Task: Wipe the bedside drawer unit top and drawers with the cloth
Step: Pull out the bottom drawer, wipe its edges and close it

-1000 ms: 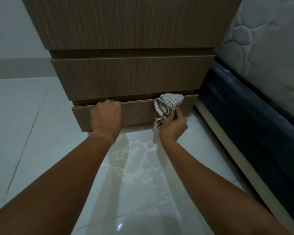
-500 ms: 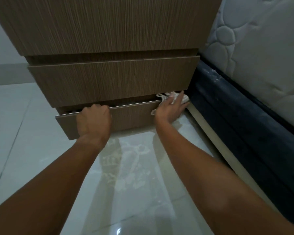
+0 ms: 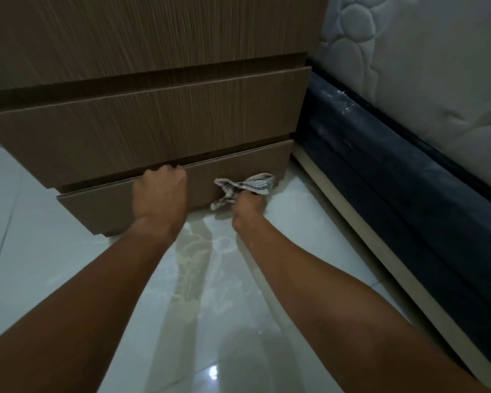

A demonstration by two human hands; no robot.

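Note:
A brown wood-grain bedside drawer unit (image 3: 153, 120) stands against the bed, with stacked drawer fronts. Its bottom drawer (image 3: 97, 208) juts out slightly from the drawers above. My left hand (image 3: 160, 194) is curled over the top edge of that bottom drawer front, near its middle. My right hand (image 3: 248, 204) grips a bunched checked cloth (image 3: 250, 185) and holds it low against the right part of the same drawer front, close to the floor. The unit's top is out of view.
A glossy white tiled floor (image 3: 54, 279) stretches below, with smeared marks in front of the unit. On the right runs a dark blue bed base (image 3: 394, 177) with a pale plinth, and a quilted white mattress (image 3: 423, 66) lies on it.
My right hand has come down from the drawer's top right edge to the lower front face with the cloth. The left hand keeps its hold on the drawer edge. The view has shifted left.

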